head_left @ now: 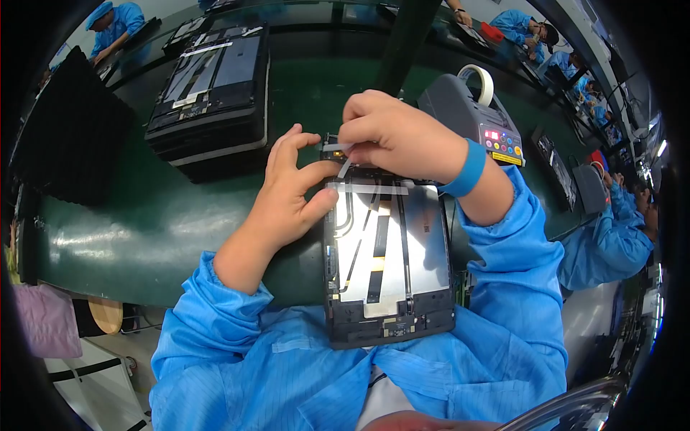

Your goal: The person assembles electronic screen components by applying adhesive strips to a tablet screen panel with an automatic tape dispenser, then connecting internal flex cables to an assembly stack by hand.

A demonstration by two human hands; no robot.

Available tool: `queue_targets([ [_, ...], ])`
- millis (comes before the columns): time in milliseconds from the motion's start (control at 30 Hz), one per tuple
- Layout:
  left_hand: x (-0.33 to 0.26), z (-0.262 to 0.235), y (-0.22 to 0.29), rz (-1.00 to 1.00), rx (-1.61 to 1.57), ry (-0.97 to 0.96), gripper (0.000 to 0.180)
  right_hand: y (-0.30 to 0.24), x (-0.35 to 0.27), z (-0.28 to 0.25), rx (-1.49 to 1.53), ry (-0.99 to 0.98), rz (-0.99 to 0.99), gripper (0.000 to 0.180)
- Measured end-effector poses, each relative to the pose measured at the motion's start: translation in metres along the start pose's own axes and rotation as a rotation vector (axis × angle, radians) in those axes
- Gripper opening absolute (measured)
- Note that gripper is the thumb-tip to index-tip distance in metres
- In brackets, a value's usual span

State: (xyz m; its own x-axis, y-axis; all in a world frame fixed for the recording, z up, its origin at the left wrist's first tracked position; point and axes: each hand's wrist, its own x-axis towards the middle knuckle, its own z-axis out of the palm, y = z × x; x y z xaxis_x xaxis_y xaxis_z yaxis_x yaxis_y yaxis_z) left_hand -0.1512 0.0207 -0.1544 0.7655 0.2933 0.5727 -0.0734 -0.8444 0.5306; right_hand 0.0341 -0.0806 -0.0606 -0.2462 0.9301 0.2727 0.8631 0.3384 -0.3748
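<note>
The opened tablet-like device (424, 266) is laid flat at the near side of the green table (122, 244), its lower end close to the blue jacket (215, 359) and its far end partly covered by both hands. A narrow pale strip (345, 167) is pinched between the thumb and fingers of the right hand (392, 133), which are closed; the left hand (291, 190) is held half open, its fingers spread and its thumb at the upper left edge, though whether any pressure is applied there cannot be told. Another translucent strip (370, 189) is laid across the top of the silver plate. The device is judged to be stiff and flat, moderately heavy for its thinness, and smooth enough on the bright metal for fingertips to slide. The dark ribbon cables (378, 251) and the exposed board (395, 327) at the near end are likely fragile, so the device is best held by its long dark side rims, with the bare circuitry left untouched. The strips are judged to be very light, limp and probably sticky; they are best taken by one extreme end, lest they be folded onto themselves.
</note>
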Motion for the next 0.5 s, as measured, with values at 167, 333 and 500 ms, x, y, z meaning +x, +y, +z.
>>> queue_targets([
  [167, -0.002, 0.000, -0.004, 0.053, -0.022, 0.002, 0.039, -0.004, 0.007, 0.017, -0.222, 0.023, -0.049, 0.012],
  [333, -0.003, 0.000, -0.004, 0.044, -0.030, 0.009, 0.042, 0.002, -0.003, 0.015, -0.159, 0.230, 0.151, 0.018],
  [500, -0.002, 0.001, -0.005, 0.025, -0.045, -0.018, 0.049, 0.016, -0.010, 0.026, 0.080, 0.154, 0.240, 0.014],
])
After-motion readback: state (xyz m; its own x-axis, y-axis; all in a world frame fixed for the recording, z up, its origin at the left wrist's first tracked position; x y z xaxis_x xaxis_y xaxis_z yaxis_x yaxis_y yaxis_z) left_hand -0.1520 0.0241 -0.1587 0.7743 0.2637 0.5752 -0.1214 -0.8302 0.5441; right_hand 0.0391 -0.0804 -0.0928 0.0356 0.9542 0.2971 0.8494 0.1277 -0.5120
